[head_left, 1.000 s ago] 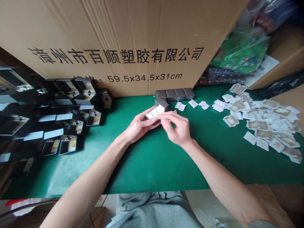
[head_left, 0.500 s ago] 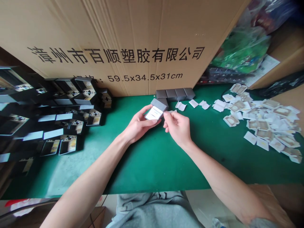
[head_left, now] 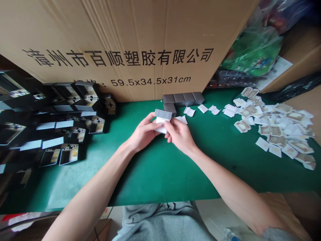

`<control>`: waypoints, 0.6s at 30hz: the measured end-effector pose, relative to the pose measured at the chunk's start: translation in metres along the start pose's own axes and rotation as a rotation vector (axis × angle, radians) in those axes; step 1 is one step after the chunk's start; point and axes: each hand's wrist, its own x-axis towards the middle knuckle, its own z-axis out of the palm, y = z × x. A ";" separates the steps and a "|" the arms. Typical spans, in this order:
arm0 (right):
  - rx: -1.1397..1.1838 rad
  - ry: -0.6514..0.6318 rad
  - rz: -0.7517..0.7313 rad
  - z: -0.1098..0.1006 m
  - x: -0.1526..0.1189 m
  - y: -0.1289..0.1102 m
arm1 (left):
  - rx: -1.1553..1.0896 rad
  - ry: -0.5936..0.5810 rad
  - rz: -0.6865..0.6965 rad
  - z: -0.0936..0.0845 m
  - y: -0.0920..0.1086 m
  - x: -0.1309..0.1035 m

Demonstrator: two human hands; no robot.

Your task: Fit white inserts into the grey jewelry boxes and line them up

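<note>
A small grey box (head_left: 163,114) with its lid raised and a white insert inside is held between both hands over the green table. My left hand (head_left: 144,133) grips its left side, the thumb lying across the white insert. On the right side, my right hand (head_left: 181,134) is closed on the same box, its thumb at the insert's lower right. Just behind the box stand closed dark grey boxes (head_left: 179,99) in a row, with one more (head_left: 170,109) in front of the row's left end. A white paper piece (head_left: 182,119) lies beside my right hand.
Several open black boxes (head_left: 69,154) are stacked at the left. White inserts and papers (head_left: 276,130) lie in a heap on the green table (head_left: 163,174) at the right. A large cardboard carton (head_left: 140,26) stands behind, with plastic bags (head_left: 255,50) at the back right.
My right hand has moved left and now grips the box too. The box has turned and shifted slightly left, its lid facing more squarely back. The view has shifted slightly.
</note>
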 end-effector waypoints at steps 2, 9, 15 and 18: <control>0.038 -0.006 0.003 0.000 0.000 0.000 | 0.024 0.015 0.001 0.000 -0.001 0.001; 0.057 -0.012 0.007 -0.002 -0.001 -0.001 | 0.062 0.018 0.005 -0.002 -0.004 0.001; 0.065 -0.016 0.012 -0.003 0.000 0.001 | 0.095 -0.006 0.022 -0.002 -0.003 0.001; 0.065 -0.018 0.008 -0.003 -0.001 0.002 | 0.100 0.028 0.022 -0.003 -0.004 0.001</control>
